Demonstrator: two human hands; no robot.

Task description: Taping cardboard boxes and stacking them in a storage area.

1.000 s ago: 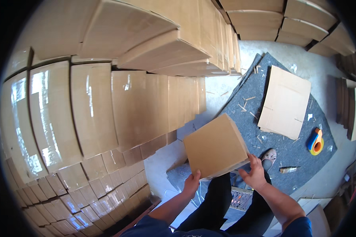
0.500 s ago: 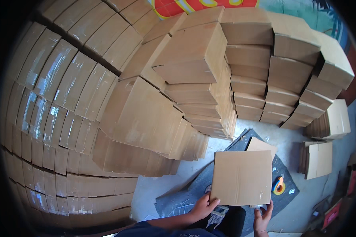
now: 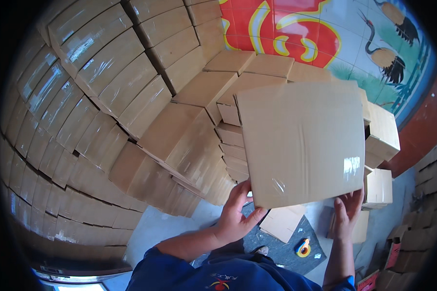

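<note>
A brown cardboard box is raised in front of me, its broad flat side facing up toward the view. My left hand grips its near left corner, thumb on the near edge and fingers tucked behind. At the near right corner my right hand clasps the box, thumb in front and the other fingers partly hidden. A strip of shiny tape shows near the box's right edge. Below it, a flat cardboard piece lies on the dark mat, with a tape dispenser holding yellow tape close by.
Tall stacks of cardboard boxes fill the left side and continue behind the held box. More boxes stand at the right, beside stacked cardboard. A painted tile wall rises at the back.
Both hands have lifted the box from low over the mat to higher and farther forward, near the stacks. The view has tilted up, showing more of the painted wall.
</note>
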